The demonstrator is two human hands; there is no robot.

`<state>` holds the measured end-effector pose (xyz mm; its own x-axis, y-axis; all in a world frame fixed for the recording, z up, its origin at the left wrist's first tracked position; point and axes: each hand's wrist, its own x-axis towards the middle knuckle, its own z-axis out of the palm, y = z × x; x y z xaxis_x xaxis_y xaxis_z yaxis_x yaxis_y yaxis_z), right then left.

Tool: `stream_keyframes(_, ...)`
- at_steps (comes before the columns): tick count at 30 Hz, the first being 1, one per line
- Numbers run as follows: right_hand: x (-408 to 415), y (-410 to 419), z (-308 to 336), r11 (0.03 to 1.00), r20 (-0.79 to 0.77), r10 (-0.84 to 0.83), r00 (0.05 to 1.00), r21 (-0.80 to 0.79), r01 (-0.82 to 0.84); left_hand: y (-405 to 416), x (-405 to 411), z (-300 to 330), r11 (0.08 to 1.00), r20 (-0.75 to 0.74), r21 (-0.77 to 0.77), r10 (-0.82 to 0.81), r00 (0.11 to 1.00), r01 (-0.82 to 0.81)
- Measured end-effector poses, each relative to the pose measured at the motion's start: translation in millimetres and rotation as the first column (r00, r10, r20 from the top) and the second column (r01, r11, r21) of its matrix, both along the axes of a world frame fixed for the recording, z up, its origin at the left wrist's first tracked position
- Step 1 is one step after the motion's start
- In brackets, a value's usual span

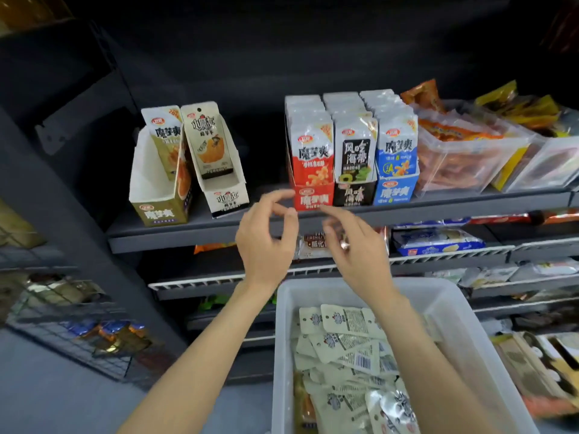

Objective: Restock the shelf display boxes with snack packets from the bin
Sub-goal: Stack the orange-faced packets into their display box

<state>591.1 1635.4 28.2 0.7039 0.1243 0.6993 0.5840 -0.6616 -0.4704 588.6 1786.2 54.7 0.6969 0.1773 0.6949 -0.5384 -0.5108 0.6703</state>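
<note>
The snack packets [344, 355] lie jumbled in the white bin [463, 324], near and below both hands, long axes every which way. The two nearly empty display boxes [188, 183] stand far left on the shelf [203, 227]. The left hand [266, 239] is nearer them; the right hand [354, 245] hovers beside it. Both sets of fingers are loosely curled, gripping nothing.

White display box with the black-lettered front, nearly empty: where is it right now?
Head view, left of centre on the dark grey shelf: the white cardboard display box stands tilted, holding one packet, right beside the olive-fronted box, with an open gap to the red box.
</note>
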Motion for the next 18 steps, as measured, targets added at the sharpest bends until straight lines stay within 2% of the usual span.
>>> stream_keyframes(2, -21.3, -14.7, -22.6, 1.0, -0.117, -0.017, 0.993, -0.009, 0.016, -2.8, -20.9, -21.5, 0.993, 0.057, 0.112, -0.034, 0.998, 0.027)
stream_keyframes(4, -42.2, -33.1, -48.6, 0.996, -0.252, -0.062, 0.966, -0.077, 0.044, -5.4, -40.0, -46.4, 0.961, 0.013, 0.241, -0.143, 0.99, 0.136)
stream_keyframes(5, -52.6, -43.6, -61.6, 0.992, -0.319, -0.088, 0.944, -0.115, 0.053, -5.8, -47.6, -58.4, 0.923, -0.057, 0.316, -0.213, 0.975, 0.22)
stream_keyframes(7, -72.6, -66.0, -85.7, 0.985, -0.437, -0.121, 0.892, -0.162, 0.054, -6.8, -59.5, -80.3, 0.78, -0.31, 0.467, -0.296, 0.903, 0.416)
stream_keyframes(9, -91.0, -88.0, -106.0, 0.974, -0.544, -0.163, 0.823, -0.219, 0.047, -10.1, -70.0, -97.3, 0.627, -0.567, 0.528, -0.242, 0.788, 0.572)
stream_keyframes(11, -107.6, -106.6, -119.2, 0.955, -0.633, -0.229, 0.74, -0.293, 0.044, -14.4, -78.7, -112.0, 0.56, -0.685, 0.529, -0.161, 0.71, 0.637)
stream_keyframes(13, -120.3, -119.5, -124.9, 0.938, -0.647, -0.28, 0.709, -0.342, 0.058, -19.6, -85.1, -119.1, 0.548, -0.733, 0.522, -0.105, 0.673, 0.653)
stream_keyframes(18, -107.9, -122.6, -129.3, 0.944, -0.68, -0.235, 0.694, -0.329, -0.003, -37.3, -77.1, -129.9, 0.618, -0.759, 0.51, -0.005, 0.651, 0.599)
